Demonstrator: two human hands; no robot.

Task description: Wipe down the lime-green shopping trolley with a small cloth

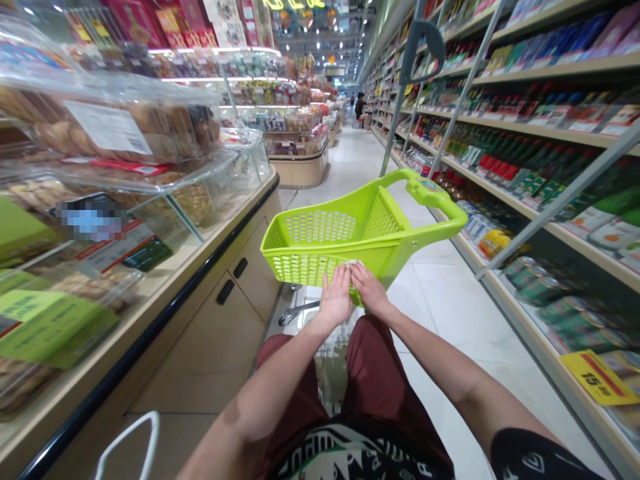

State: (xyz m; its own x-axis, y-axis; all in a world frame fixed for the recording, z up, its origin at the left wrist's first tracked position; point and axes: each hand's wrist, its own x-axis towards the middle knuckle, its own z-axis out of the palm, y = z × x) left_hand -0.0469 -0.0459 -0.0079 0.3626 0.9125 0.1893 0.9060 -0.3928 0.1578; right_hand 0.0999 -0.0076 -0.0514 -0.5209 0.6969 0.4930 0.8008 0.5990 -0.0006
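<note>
so | left hand [336, 298], right hand [369, 287] on lime cart [310, 268] | pastry case [165, 223] | shelves [540, 131]

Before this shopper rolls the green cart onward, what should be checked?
Left hand resting on the near rim of the lime-green shopping cart: ok.
Right hand resting on that same rim: ok.
Cart apart from the grocery shelves on the right: ok.
Cart's metal base frame apart from the cream counter cabinet on the left: cannot tell, they look close.
Cart's wheels: cannot tell, hidden from this view.
Person in the aisle: ok, far ahead.
</note>
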